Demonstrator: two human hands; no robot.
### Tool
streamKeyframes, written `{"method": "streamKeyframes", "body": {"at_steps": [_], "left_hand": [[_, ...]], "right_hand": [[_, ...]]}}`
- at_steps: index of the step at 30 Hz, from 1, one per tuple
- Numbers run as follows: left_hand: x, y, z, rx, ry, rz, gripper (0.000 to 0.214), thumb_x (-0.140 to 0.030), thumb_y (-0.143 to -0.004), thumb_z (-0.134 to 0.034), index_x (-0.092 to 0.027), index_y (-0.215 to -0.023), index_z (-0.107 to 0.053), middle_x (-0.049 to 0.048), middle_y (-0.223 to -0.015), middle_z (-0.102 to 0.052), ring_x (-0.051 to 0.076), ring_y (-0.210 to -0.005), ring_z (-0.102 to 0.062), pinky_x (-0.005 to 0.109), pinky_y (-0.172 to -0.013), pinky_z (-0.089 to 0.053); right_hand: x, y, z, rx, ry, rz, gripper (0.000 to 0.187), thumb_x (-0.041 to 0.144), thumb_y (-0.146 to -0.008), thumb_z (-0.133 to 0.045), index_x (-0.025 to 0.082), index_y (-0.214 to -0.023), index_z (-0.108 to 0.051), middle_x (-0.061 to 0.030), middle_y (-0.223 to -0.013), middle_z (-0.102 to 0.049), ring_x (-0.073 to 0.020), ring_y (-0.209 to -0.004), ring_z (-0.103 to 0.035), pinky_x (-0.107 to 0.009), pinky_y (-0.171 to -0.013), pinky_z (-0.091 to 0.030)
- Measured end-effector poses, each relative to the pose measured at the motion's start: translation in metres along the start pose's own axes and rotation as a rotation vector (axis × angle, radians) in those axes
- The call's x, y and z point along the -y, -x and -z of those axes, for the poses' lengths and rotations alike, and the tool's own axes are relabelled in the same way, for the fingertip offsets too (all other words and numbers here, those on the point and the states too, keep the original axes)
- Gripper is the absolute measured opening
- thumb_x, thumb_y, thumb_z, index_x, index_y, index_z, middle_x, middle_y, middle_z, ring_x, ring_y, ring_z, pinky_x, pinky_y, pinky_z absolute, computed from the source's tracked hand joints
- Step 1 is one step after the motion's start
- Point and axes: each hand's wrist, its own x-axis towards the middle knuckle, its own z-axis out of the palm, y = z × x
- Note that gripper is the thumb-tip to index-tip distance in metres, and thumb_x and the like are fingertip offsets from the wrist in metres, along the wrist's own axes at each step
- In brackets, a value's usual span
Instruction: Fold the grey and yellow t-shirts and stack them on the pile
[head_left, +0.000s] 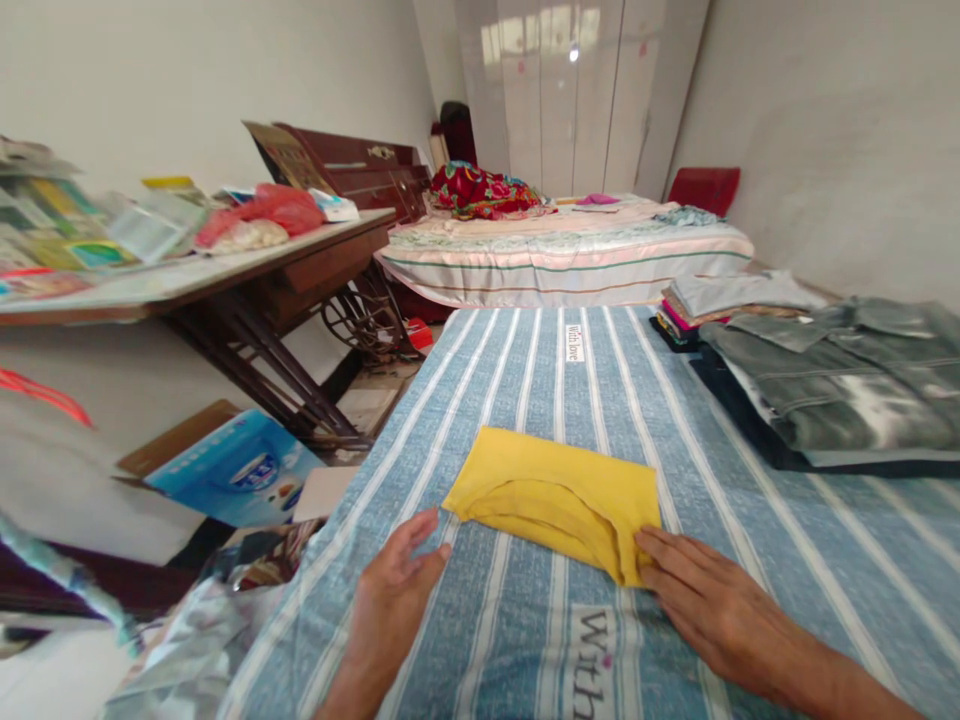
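A yellow T-shirt point(562, 470), folded into a flat strip with its curved neckline towards me, lies on the blue-and-white striped bedsheet point(517, 380). My left hand point(397, 590) is just off the shirt's near left corner, thumb and fingers apart and holding nothing. On the opposite end, my right hand point(697, 595) rests with outstretched fingers on the right edge of the fabric. The thumb of that hand is hidden beneath it.
To the right sit a grey-green denim garment point(862, 370) on dark cloth and a stack of folded clothes point(720, 300). A cluttered sewing-machine table point(330, 245) stands on the left, a blue box point(240, 465) below it. Another bed point(570, 260) is beyond.
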Motion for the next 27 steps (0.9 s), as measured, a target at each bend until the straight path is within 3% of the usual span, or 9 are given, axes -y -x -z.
{"method": "streamKeyframes", "body": {"at_steps": [4, 7, 10, 14, 18, 22, 27], "left_hand": [[-0.025, 0.034, -0.016, 0.175, 0.417, 0.413, 0.035, -0.029, -0.071, -0.068, -0.015, -0.101, -0.057, 0.0135, -0.116, -0.061, 0.027, -0.114, -0.054, 0.035, -0.085, -0.05], [-0.032, 0.053, -0.043, 0.372, 0.619, 0.687, 0.035, -0.022, -0.071, -0.068, -0.013, -0.103, -0.054, 0.0178, -0.118, -0.059, 0.03, -0.112, -0.055, 0.037, -0.077, -0.052], [-0.031, 0.063, -0.076, 0.501, 0.726, 0.839, 0.04, -0.017, -0.069, -0.068, -0.012, -0.105, -0.051, 0.0195, -0.118, -0.058, 0.031, -0.111, -0.055, 0.039, -0.075, -0.052], [-0.028, 0.064, -0.111, 0.605, 0.871, 0.866, 0.031, -0.02, -0.07, -0.065, -0.013, -0.097, -0.052, 0.0179, -0.118, -0.057, 0.031, -0.113, -0.053, 0.041, -0.08, -0.05], [-0.026, 0.063, -0.124, 0.652, 0.947, 0.863, 0.024, -0.023, -0.07, -0.063, -0.014, -0.09, -0.053, 0.0159, -0.117, -0.056, 0.029, -0.115, -0.051, 0.04, -0.084, -0.047], [-0.027, 0.065, -0.124, 0.691, 0.978, 0.849, 0.027, -0.019, -0.069, -0.065, -0.017, -0.093, -0.053, 0.0127, -0.115, -0.057, 0.026, -0.113, -0.052, 0.039, -0.083, -0.046], [-0.03, 0.064, -0.128, 0.682, 0.98, 0.842, 0.028, -0.013, -0.067, -0.065, -0.018, -0.091, -0.051, 0.0088, -0.1, -0.061, 0.021, -0.097, -0.058, 0.034, -0.079, -0.045]], "right_hand": [[-0.017, -0.014, 0.029, -0.036, -0.235, -0.044, 0.023, 0.018, -0.085, -0.05, 0.019, -0.104, -0.063, -0.0078, -0.106, -0.067, -0.0183, -0.099, -0.062, -0.032, -0.088, -0.05], [-0.04, -0.04, 0.045, -0.067, -0.372, -0.246, 0.019, 0.02, -0.088, -0.046, 0.019, -0.089, -0.065, -0.0033, -0.084, -0.069, -0.0141, -0.076, -0.064, -0.026, -0.07, -0.051], [-0.063, -0.073, 0.046, 0.011, -0.449, -0.435, 0.02, 0.026, -0.086, -0.046, 0.02, -0.084, -0.065, 0.0001, -0.078, -0.068, -0.0137, -0.071, -0.063, -0.025, -0.064, -0.047], [-0.08, -0.11, 0.031, 0.267, -0.464, -0.504, 0.017, 0.029, -0.081, -0.051, 0.02, -0.086, -0.064, 0.0012, -0.071, -0.067, -0.0145, -0.067, -0.062, -0.025, -0.061, -0.044], [-0.076, -0.109, 0.027, 0.439, -0.246, -0.507, 0.009, 0.024, -0.074, -0.054, 0.021, -0.073, -0.062, 0.0007, -0.067, -0.064, -0.0161, -0.065, -0.06, -0.025, -0.058, -0.039], [-0.053, -0.069, 0.032, 0.366, -0.278, -0.554, 0.017, 0.02, -0.078, -0.046, 0.022, -0.065, -0.056, 0.0031, -0.059, -0.059, -0.0144, -0.057, -0.056, -0.025, -0.054, -0.037], [-0.019, -0.027, 0.021, 0.18, -0.743, -0.675, 0.016, 0.026, -0.083, -0.043, 0.025, -0.078, -0.058, 0.0029, -0.065, -0.062, -0.0166, -0.061, -0.061, -0.025, -0.055, -0.048]]}}
